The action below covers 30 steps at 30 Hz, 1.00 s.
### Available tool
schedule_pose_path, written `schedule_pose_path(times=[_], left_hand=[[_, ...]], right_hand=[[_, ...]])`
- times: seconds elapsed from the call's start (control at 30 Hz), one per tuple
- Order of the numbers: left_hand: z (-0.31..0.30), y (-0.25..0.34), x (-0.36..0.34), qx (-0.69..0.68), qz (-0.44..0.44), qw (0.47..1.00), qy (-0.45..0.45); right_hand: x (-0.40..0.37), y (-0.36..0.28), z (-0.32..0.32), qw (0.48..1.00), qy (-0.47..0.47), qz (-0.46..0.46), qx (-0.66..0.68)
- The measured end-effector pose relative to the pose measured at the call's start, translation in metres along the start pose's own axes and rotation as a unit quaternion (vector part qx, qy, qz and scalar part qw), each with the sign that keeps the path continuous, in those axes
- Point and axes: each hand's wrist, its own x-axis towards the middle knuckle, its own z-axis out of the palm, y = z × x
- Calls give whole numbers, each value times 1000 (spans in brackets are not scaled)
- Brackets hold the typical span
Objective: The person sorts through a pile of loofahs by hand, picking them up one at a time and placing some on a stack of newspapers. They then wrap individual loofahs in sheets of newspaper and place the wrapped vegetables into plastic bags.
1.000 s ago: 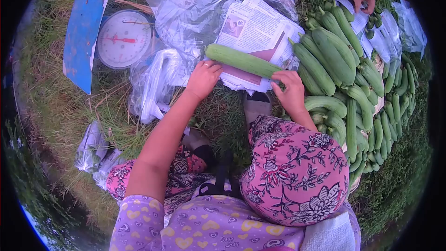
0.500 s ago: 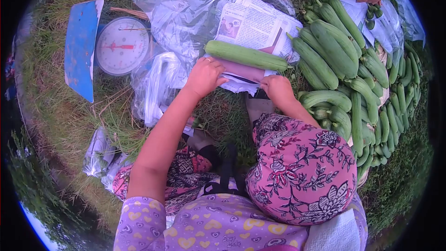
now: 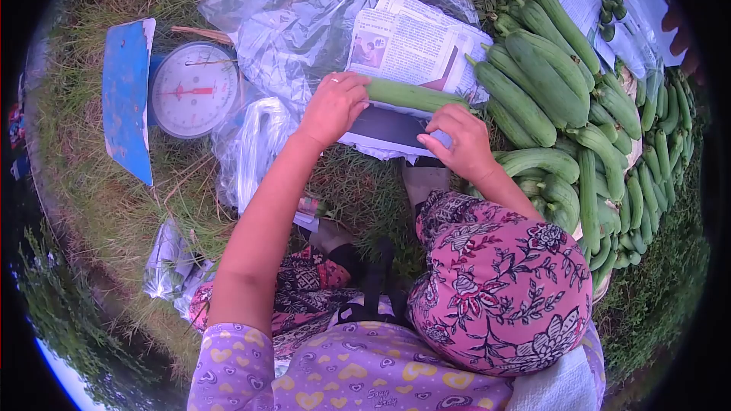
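A long green gourd (image 3: 415,96) lies across a stack of newspaper sheets (image 3: 415,42). My left hand (image 3: 335,106) is closed over the gourd's left end, covering it. At the other end, my right hand (image 3: 462,139) has its fingers curled over the gourd's tip while the thumb stands out toward me. Below the gourd a dark printed sheet (image 3: 388,128) shows between my hands, with a pale paper edge under it. Whether my fingers also pinch a sheet is hard to see.
A blue dial scale (image 3: 194,91) stands on the grass at left. Clear plastic bags (image 3: 285,23) lie beside the papers. Several piled gourds (image 3: 548,80) cover the right side. Another person's hand (image 3: 678,34) shows dimly at the upper right edge.
Both hands have moved up onto the gourd's ends from the paper's near edge. The pinkish sheet below the gourd has given way to a dark one. The other person's hand moved right.
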Motion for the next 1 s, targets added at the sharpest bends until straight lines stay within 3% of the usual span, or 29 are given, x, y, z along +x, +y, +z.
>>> schedule_pose_path(times=[0.13, 0.23, 0.33, 0.43, 0.5, 0.53, 0.57, 0.63, 0.77, 0.87, 0.93, 1.0], left_hand=[[5, -13, 17, -42, -62, 996, -47], [10, -16, 25, -30, -105, 990, -88], [13, -4, 26, 1, -96, 992, 77], [21, 11, 10, -16, -206, 959, 192], [36, 23, -8, -235, -398, 873, 154], [46, 27, -17, -363, -465, 795, 143], [51, 34, -21, -481, -520, 694, 129], [61, 50, -24, -569, -545, 604, 119], [64, 69, -3, -681, -530, 488, 130], [59, 63, 9, -761, -418, 460, 185], [39, 71, 13, -771, -358, 471, 236], [13, 83, 15, -778, -300, 471, 289]], right_hand=[[6, -3, 15, 990, -83, -111, 6], [24, 13, 39, 984, -22, -145, -102], [38, 32, 54, 977, -8, -137, -161], [46, 42, 58, 975, 7, -125, -181], [54, 46, 56, 976, 3, -112, -186], [58, 47, 57, 976, 0, -107, -188], [62, 48, 57, 978, -7, -94, -187], [72, 51, 55, 980, -21, -71, -187], [85, 44, 44, 992, -30, -42, -114], [87, 11, 30, 1000, -17, -18, 13], [91, -6, 22, 997, -6, -15, 78], [90, -19, 14, 965, -74, 57, 244]])
